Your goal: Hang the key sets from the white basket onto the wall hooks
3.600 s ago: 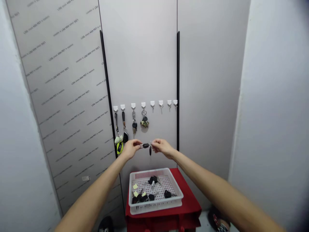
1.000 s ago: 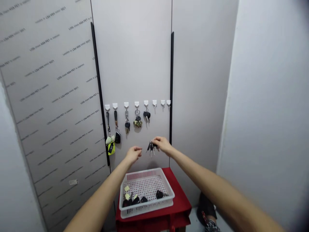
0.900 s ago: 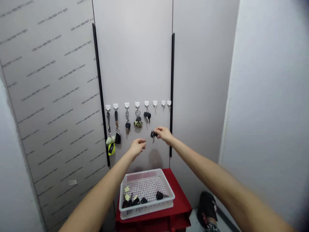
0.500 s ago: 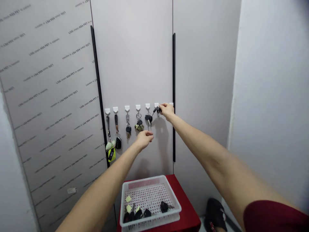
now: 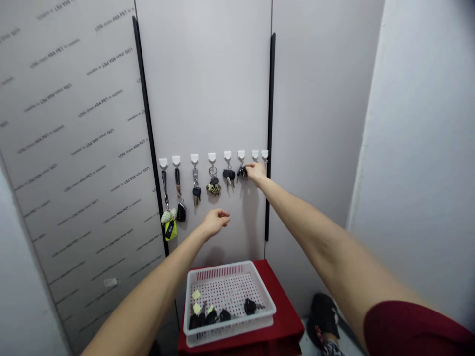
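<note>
My right hand is at the row of white hooks, its fingers closed at the edge of a bunch of dark keys. That bunch hangs from a white hook; the fingertips partly cover its right side. Lower and further left, my left hand is held in front of the panel with its fingers stretched out and nothing in them. Above it hang a bunch of black-headed keys and a key ring with a gold-patterned piece.
Further left hang more keys, a black car key and a yellow-green tag. Two hooks are right of the bunch. Below, a white basket with several keys stands on a red box. Black handle strips edge the panel.
The bunch at my right hand now hangs lower below its hook, with my fingers at its side. My left hand has drawn slightly left. The view has shifted a little.
</note>
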Available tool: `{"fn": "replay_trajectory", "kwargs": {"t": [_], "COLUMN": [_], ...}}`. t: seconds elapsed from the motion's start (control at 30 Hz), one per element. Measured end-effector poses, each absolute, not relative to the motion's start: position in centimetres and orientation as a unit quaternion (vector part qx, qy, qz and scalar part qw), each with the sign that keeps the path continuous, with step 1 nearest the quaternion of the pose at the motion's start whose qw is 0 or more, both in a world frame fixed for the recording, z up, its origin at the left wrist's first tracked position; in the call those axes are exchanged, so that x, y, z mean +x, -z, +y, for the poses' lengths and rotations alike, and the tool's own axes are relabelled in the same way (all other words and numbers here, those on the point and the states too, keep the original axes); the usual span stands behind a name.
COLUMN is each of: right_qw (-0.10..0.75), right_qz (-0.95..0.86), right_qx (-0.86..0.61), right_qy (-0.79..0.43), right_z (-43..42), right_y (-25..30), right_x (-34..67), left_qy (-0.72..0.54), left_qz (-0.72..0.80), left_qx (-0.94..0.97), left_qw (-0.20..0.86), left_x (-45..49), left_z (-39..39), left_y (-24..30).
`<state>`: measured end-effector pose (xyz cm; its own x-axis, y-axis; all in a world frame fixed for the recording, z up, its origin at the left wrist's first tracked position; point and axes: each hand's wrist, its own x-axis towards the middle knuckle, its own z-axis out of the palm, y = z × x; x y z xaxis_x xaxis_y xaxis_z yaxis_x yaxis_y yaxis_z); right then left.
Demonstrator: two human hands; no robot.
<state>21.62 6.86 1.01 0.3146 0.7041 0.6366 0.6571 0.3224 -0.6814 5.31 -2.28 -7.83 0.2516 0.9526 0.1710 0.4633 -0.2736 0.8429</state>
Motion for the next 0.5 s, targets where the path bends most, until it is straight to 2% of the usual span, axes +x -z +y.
{"fn": "replay_trajectory", "kwargs": {"t": [0.1,0.17,0.23,0.33,0.37,0.5], "right_qw": [0.555,0.505,0.389,0.142,0.095,0.083], "right_qz": [-0.553,-0.598,-0.715,-0.866,-0.877,-0.840], "right_qx": [-0.621,-0.621,-0.580,-0.460,-0.439,-0.485], "right_qy": [0.017,0.047,0.022,-0.132,-0.171,-0.230], "right_z": [5.0,2.9,0.0,-4.8,-6.0,-7.3], "right_y": [2.1,6.1,11.4,19.2,21.1,24.8], "right_x": [21.3,20.7,19.8,18.3,17.8,16.3], "left_qy": [-0.315,-0.258,-0.159,-0.022,0.001,0.013], "left_qz": [0.504,0.503,0.505,0.510,0.511,0.528], "left_qx": [0.729,0.756,0.787,0.812,0.815,0.820], "left_qw": [0.339,0.330,0.318,0.284,0.272,0.223], "left_x": [3.5,2.1,0.8,-0.2,-0.3,0.4], "left_z": [-2.9,-3.7,-4.9,-6.7,-7.1,-7.5], "left_y": [11.2,14.3,17.6,21.6,22.4,23.9]}}
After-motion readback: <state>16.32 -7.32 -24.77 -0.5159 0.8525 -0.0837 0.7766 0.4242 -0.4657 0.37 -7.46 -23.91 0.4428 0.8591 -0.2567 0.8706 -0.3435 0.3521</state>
